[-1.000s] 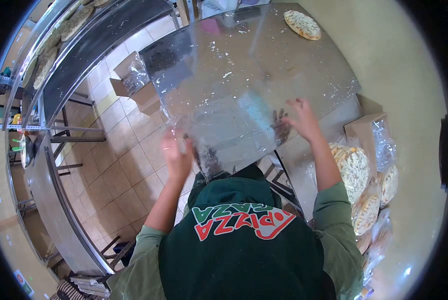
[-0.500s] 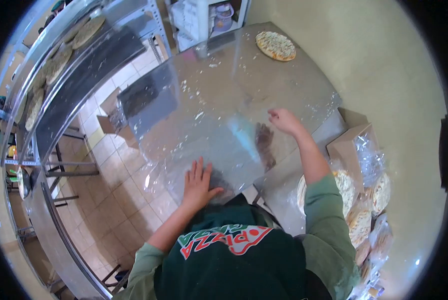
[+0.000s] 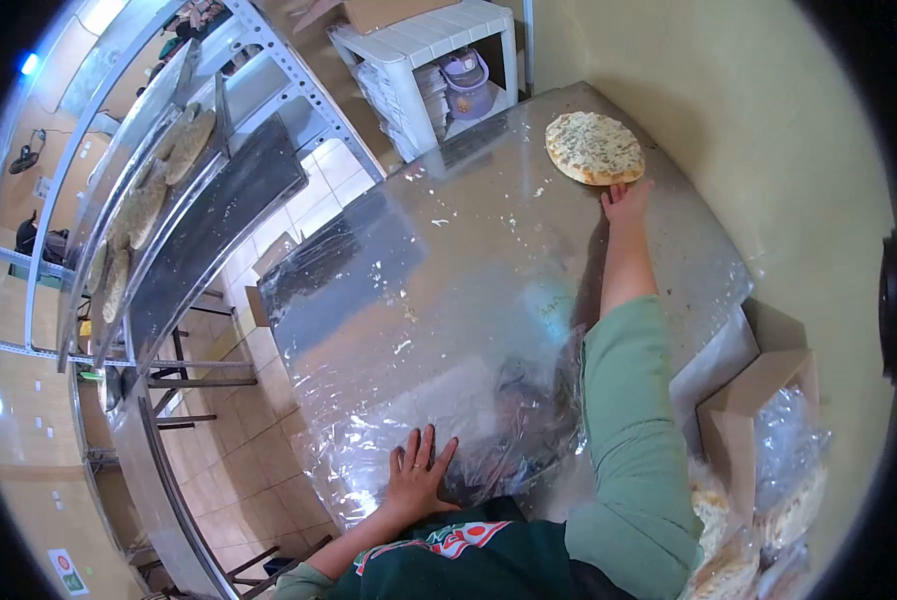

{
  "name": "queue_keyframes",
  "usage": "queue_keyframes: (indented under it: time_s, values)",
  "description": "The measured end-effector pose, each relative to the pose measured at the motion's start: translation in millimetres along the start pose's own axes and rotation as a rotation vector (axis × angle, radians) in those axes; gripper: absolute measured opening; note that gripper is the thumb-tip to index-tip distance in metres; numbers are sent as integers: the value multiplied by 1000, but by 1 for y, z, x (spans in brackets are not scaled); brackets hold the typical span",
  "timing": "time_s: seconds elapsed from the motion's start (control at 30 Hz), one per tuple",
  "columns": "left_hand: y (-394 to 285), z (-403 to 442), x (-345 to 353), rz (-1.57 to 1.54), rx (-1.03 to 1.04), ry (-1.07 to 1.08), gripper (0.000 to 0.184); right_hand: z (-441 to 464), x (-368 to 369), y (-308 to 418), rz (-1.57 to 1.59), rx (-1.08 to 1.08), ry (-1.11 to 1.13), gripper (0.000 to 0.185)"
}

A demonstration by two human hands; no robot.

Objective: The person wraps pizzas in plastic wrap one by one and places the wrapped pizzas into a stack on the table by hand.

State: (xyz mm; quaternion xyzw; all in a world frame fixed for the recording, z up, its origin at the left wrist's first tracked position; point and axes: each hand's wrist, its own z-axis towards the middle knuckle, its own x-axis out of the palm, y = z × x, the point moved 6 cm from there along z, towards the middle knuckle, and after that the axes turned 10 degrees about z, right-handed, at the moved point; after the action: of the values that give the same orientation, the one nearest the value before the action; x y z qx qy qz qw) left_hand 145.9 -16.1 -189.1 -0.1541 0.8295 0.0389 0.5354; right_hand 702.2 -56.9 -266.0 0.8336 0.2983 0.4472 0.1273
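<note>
My right hand reaches to the far right part of the metal table, its fingertips at the near edge of a round pizza topped with white cheese. The fingers look spread, with the pizza lying flat on the table. Near the front edge, my left hand rests with fingers spread on a sheet of clear plastic film that lies over the tabletop.
At the right stands an open cardboard box with clear plastic, beside bagged pizzas. A rack on the left holds several flat breads. Behind the table is a white shelf with a purple bucket.
My right hand has moved forward from the middle of the table to the pizza. My left hand has come down flat on the film. The view has shifted toward the table's far side.
</note>
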Motion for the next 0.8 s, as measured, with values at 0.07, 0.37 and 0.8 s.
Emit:
queue_keyframes:
  time_s: [0.07,0.37,0.8]
  values:
    - [-1,0,-11,-95,-6,-19,99,4,12,-1,-37,-27,21,74]
    - [70,-39,-48,-203,-402,-526,35,-2,42,-12,452,3,608,60]
    - [-36,42,-18,-423,296,-405,77,-62,14,36,54,-19,682,56]
